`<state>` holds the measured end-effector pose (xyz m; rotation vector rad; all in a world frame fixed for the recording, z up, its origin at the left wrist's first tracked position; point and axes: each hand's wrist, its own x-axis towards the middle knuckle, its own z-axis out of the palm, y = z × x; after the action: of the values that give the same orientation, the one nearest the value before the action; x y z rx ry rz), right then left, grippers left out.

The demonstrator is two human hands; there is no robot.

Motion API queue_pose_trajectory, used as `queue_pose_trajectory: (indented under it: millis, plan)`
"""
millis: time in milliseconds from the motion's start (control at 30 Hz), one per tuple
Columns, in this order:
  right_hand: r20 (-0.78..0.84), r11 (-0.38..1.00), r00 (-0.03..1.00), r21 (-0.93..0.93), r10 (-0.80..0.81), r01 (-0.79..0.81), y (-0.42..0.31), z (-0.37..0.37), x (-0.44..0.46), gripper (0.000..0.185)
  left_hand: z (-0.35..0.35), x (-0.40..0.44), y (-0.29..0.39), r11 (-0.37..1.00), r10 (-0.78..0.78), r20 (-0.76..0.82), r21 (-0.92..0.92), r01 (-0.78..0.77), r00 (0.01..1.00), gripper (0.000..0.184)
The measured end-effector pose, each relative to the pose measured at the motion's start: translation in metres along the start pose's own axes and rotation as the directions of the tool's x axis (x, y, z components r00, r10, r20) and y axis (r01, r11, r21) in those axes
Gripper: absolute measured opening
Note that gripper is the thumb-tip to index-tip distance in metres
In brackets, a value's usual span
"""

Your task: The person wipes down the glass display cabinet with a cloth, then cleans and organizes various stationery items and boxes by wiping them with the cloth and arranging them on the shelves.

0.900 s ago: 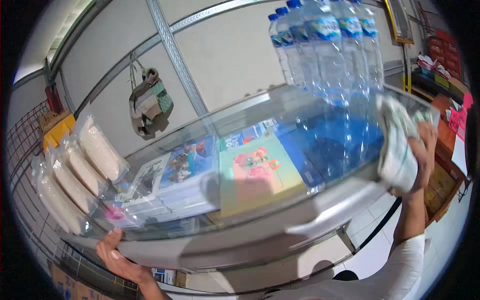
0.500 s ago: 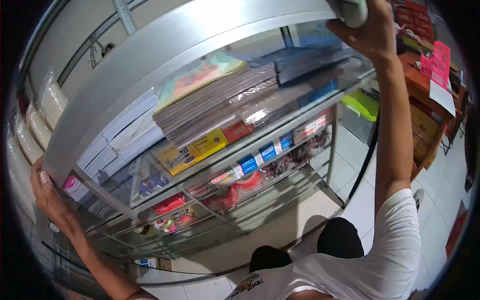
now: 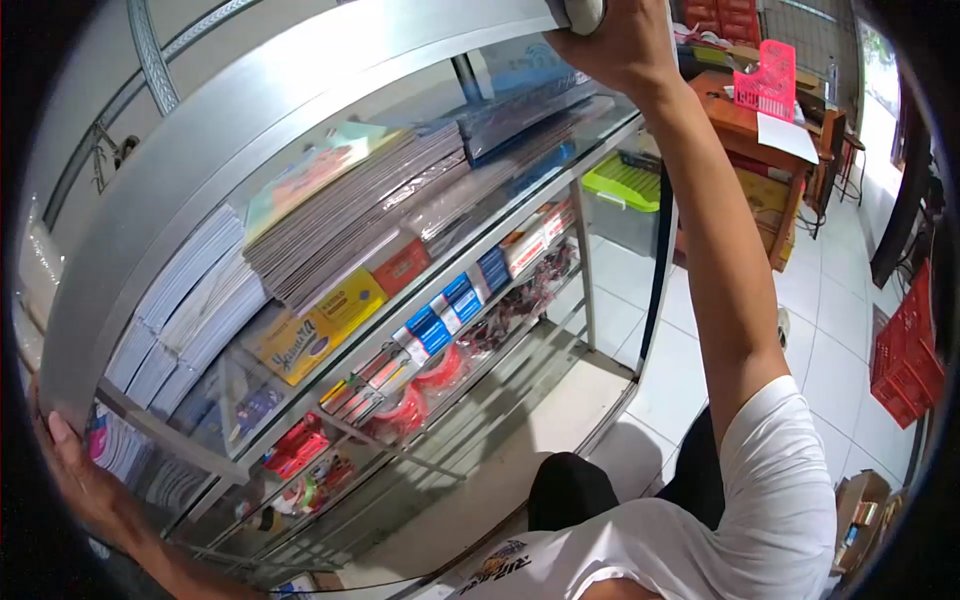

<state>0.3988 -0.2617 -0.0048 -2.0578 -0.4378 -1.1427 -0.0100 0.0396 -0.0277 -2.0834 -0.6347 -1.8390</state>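
Note:
A glass display case with a metal top edge [image 3: 300, 80] spans the view. My right hand [image 3: 625, 50] is closed round a pale cloth [image 3: 585, 12] at the upper right end of that edge; most of the cloth is cut off by the frame. At the lower left corner, my left hand [image 3: 85, 480] rests against the case, thumb up and fingers partly hidden. Behind the glass are stacked books [image 3: 350, 200], a yellow box [image 3: 320, 330], blue and white boxes [image 3: 445, 310] and red rolls [image 3: 405, 410].
A lidded bin with a green top [image 3: 620, 182] stands beyond the case. Further right are a wooden desk [image 3: 735, 125] with a pink basket [image 3: 768, 80], a red crate [image 3: 905, 350] and a cardboard box [image 3: 860, 510] on the tiled floor [image 3: 690, 340].
The view has tipped down from the glass top to the front shelves and swung right. My right hand has moved from the top's right end to its front edge with the cloth.

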Motion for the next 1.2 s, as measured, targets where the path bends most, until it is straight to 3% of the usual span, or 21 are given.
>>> queue_pose_trajectory:
  millis: [67, 200, 233, 300, 333, 400, 467, 533, 567, 600, 633, 667, 700, 733, 800, 900, 933, 1067, 1100, 1200]
  plan:
    - [0.013, 0.998, 1.0, -0.057, -0.022, 0.023, 0.001, 0.001, 0.002, 0.05, 0.007, -0.003, -0.004, 0.998, -0.06, -0.034, 0.0, 0.06, 0.998, 0.056]
    - [0.082, 0.985, 0.997, -0.17, 0.0, 0.014, 0.002, 0.0, 0.006, 0.049, 0.023, 0.013, 0.099, 0.998, -0.049, -0.002, -0.045, 0.049, 0.999, 0.054]
    - [0.101, 0.98, 0.995, -0.197, 0.007, 0.013, 0.003, 0.0, 0.006, 0.049, 0.028, 0.016, 0.159, 0.997, -0.046, 0.006, -0.056, 0.046, 0.999, 0.053]
    - [0.142, 0.98, 0.971, -0.006, -0.194, 0.197, 0.022, 0.01, 0.012, 0.046, 0.046, 0.026, 0.273, 0.998, -0.038, 0.015, -0.057, 0.039, 0.999, 0.052]
    - [0.151, 0.98, 0.969, 0.007, -0.195, 0.197, 0.031, 0.012, 0.005, 0.046, 0.052, 0.028, 0.282, 0.998, -0.035, 0.017, -0.05, 0.035, 0.999, 0.052]
    - [-0.128, 0.915, 0.935, 0.198, -0.33, 0.35, 0.052, 0.006, -0.029, 0.051, 0.052, 0.025, 0.256, 0.999, -0.031, 0.016, -0.028, 0.032, 0.999, 0.051]
    - [-0.434, 0.777, 0.813, 0.321, -0.387, 0.542, 0.074, -0.004, -0.063, 0.056, 0.064, 0.03, 0.301, 0.999, -0.046, -0.01, -0.011, 0.045, 0.999, 0.05]
    - [-0.415, 0.636, 0.78, 0.453, -0.469, 0.624, 0.111, 0.013, -0.109, 0.059, 0.074, 0.031, 0.341, 0.997, -0.073, -0.039, 0.017, 0.074, 0.997, 0.049]
    - [-0.432, 0.652, 0.818, 0.503, -0.38, 0.568, 0.117, 0.023, -0.144, 0.05, 0.078, 0.03, 0.347, 0.996, -0.084, -0.061, 0.035, 0.087, 0.995, 0.049]
    - [-0.287, 0.648, 0.895, 0.617, -0.342, 0.446, 0.133, 0.034, -0.175, 0.051, 0.082, 0.029, 0.361, 0.993, -0.1, -0.088, 0.055, 0.105, 0.991, 0.048]
    - [-0.228, 0.675, 0.917, 0.623, -0.327, 0.396, 0.151, 0.054, -0.205, 0.046, 0.078, 0.025, 0.333, 0.99, -0.11, -0.117, 0.079, 0.119, 0.987, 0.048]
    - [-0.079, 0.714, 0.983, 0.679, -0.163, 0.173, 0.162, 0.072, -0.238, 0.044, 0.077, 0.018, 0.315, 0.986, -0.11, -0.146, 0.105, 0.126, 0.983, 0.047]
    - [0.085, 0.709, 0.996, 0.702, -0.001, -0.059, 0.171, 0.093, -0.263, 0.042, 0.057, 0.012, 0.229, 0.982, -0.104, -0.179, 0.136, 0.13, 0.978, 0.047]
    - [0.088, 0.677, 0.996, 0.734, -0.012, -0.057, 0.179, 0.115, -0.282, 0.042, 0.044, 0.014, 0.16, 0.978, -0.087, -0.201, 0.168, 0.121, 0.976, 0.047]
    - [0.368, 0.53, 0.925, 0.769, 0.09, -0.357, 0.194, 0.153, -0.321, 0.038, -0.024, 0.034, -0.05, 0.971, -0.037, -0.223, 0.221, 0.088, 0.974, 0.046]
    - [0.75, 0.281, 0.648, 0.598, 0.131, -0.75, 0.211, 0.191, -0.366, 0.035, -0.026, 0.039, -0.042, 0.922, 0.066, -0.249, 0.385, 0.036, 0.966, 0.049]
    - [0.759, 0.269, 0.641, 0.596, 0.119, -0.756, 0.214, 0.199, -0.375, 0.035, -0.024, 0.04, -0.036, 0.915, 0.076, -0.246, 0.403, 0.031, 0.966, 0.049]
    - [0.915, -0.29, 0.387, 0.402, 0.111, -0.868, 0.229, 0.21, -0.404, 0.051, -0.021, 0.04, -0.019, 0.924, 0.022, -0.271, 0.374, 0.084, 0.962, 0.052]
    - [0.919, -0.289, 0.379, 0.393, 0.104, -0.873, 0.236, 0.214, -0.411, 0.051, -0.021, 0.034, -0.015, 0.919, 0.022, -0.268, 0.384, 0.086, 0.963, 0.052]
    - [0.932, -0.355, 0.349, 0.362, 0.101, -0.862, 0.268, 0.232, -0.424, 0.058, -0.009, 0.011, 0.011, 0.98, -0.019, -0.318, 0.183, 0.081, 0.948, 0.047]
